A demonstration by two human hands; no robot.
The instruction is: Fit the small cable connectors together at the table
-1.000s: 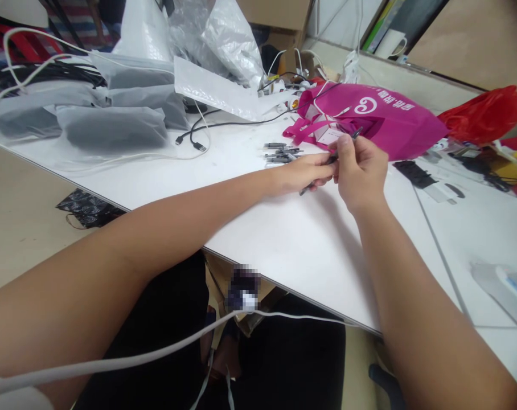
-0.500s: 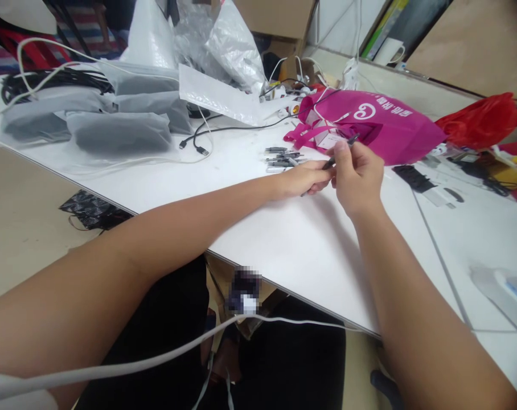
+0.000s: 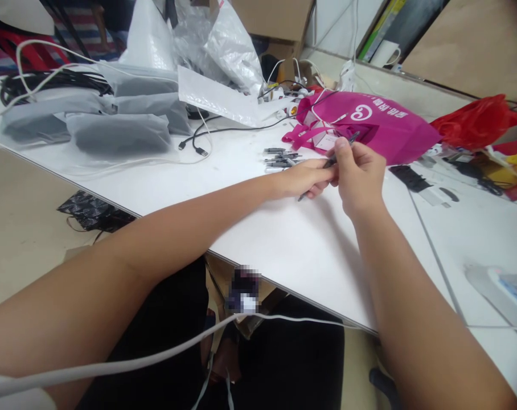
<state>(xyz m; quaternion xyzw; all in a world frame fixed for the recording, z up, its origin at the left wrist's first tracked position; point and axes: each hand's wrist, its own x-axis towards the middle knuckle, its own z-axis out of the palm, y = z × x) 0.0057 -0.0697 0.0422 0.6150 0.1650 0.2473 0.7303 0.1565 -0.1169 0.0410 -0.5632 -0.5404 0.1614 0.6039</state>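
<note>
Both hands meet over the white table, on one dark, slim pen. The pen slants, its thin end low near the fingers of my left hand and its other end rising above my right hand. My left hand is closed around the lower part. My right thumb and fingers pinch the upper part; the exact grip is partly hidden. Just behind my left hand lies a small pile of pens, dark and clear, side by side on the table.
A magenta bag lies beyond my right hand, with a red plastic bag beside it. Grey wrapped packets sit at the left. Black cable ends lie between. A white cord crosses in front of my lap.
My hands stay nearly in place on the pen. The pen's thin end has shifted slightly left and down; the whole view has moved a little.
</note>
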